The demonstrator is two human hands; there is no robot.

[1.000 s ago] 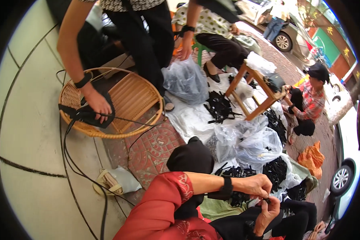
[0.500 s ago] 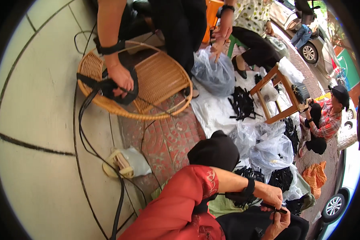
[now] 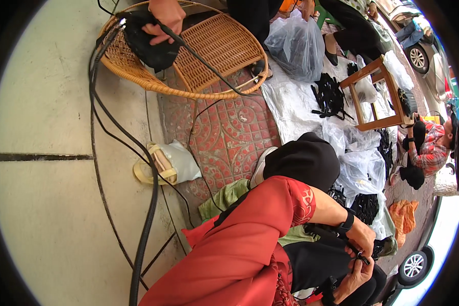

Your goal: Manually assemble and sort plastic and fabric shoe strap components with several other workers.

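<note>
My left hand (image 3: 361, 236) and my right hand (image 3: 357, 279) meet at the lower right, above my black-trousered legs. Between their closed fingers is a small, narrow black piece (image 3: 362, 258), partly hidden, whose exact kind I cannot make out. Both wrists wear black bands. A red sleeve covers my left upper arm. Just beyond my hands lies a heap of black strips (image 3: 366, 206), beside a clear plastic bag (image 3: 363, 171).
A wicker chair (image 3: 214, 46) stands at upper left; a co-worker's hand (image 3: 167, 18) touches a black bag-like item there. Black cables (image 3: 150, 214) cross the left side. A pale bag (image 3: 181, 162) sits on red paving. A wooden stool (image 3: 375, 124) and a plaid-shirted person (image 3: 433, 148) are right.
The view has shifted, so the chair sits higher in it. My hands stay together on the black piece. The co-worker's hand remains at the black item on the chair.
</note>
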